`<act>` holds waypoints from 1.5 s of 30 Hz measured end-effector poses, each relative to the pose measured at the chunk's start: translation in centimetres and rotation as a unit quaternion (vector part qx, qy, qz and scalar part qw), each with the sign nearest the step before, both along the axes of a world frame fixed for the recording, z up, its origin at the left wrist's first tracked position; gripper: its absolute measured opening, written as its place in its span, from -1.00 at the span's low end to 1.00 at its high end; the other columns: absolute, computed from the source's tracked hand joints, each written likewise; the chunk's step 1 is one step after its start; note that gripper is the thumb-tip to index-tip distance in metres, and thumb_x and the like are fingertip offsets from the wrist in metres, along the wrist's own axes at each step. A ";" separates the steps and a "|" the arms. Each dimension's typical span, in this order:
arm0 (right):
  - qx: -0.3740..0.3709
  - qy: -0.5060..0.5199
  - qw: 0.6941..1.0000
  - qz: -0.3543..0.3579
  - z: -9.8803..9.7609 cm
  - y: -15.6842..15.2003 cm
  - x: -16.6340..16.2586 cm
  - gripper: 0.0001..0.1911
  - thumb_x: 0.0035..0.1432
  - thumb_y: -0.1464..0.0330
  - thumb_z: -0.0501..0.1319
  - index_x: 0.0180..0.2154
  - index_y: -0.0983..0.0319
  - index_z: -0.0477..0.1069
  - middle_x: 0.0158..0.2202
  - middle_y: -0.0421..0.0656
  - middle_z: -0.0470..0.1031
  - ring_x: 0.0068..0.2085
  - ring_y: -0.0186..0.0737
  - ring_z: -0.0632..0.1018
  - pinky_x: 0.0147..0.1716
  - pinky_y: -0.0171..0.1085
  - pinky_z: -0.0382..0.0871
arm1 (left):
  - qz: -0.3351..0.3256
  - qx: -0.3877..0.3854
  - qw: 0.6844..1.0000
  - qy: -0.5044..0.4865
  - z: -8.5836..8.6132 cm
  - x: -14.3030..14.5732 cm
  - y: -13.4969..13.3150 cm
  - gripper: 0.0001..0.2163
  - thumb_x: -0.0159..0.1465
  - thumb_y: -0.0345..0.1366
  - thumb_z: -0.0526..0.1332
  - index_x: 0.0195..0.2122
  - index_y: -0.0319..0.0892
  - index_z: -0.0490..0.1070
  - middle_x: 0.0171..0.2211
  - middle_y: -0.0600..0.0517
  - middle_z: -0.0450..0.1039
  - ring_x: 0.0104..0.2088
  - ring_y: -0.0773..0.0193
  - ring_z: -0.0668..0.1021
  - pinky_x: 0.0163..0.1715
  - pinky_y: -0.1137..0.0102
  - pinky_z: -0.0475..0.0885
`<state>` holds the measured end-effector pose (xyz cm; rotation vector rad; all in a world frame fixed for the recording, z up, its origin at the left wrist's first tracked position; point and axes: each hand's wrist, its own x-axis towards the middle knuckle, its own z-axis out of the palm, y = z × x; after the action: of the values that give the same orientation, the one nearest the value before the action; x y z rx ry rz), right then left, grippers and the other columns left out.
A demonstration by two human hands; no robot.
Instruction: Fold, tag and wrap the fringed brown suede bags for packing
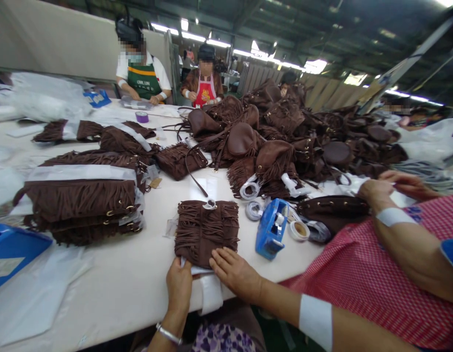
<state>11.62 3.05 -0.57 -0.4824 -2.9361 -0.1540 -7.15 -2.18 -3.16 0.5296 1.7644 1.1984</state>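
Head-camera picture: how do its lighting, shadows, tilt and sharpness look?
In the head view, long white strip lights glare against a dim dark roof; there too, shadows on the flat white tabletop look soft; the head view's light row slopes down rightward; in it, the near dark-brown fringed bag shows separate strands.

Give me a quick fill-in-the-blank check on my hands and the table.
1. The bag touched by the left hand and right hand is coloured ____.
2. The bracelet is on the ____ wrist.
3. The dispenser nearest the right hand is coloured ____.

Missing words: brown; left; blue.
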 end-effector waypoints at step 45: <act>-0.550 0.301 0.684 -0.373 2.1 -2.7 6.0 -0.82 0.27 0.34 0.12 -0.18 0.23 0.46 -0.33 -0.17 0.55 -0.45 -0.31 0.53 -0.38 -0.32 0.41 | -0.387 0.307 0.514 0.701 -2.3 -0.7 2.3 -0.36 0.32 -0.22 0.07 0.39 -0.27 -0.10 0.37 -0.14 0.06 0.38 -0.04 0.09 0.35 0.01 -0.06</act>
<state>17.67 0.37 1.51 -1.4659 -1.6830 1.4295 -7.83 0.12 -5.46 3.0103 1.5766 0.4973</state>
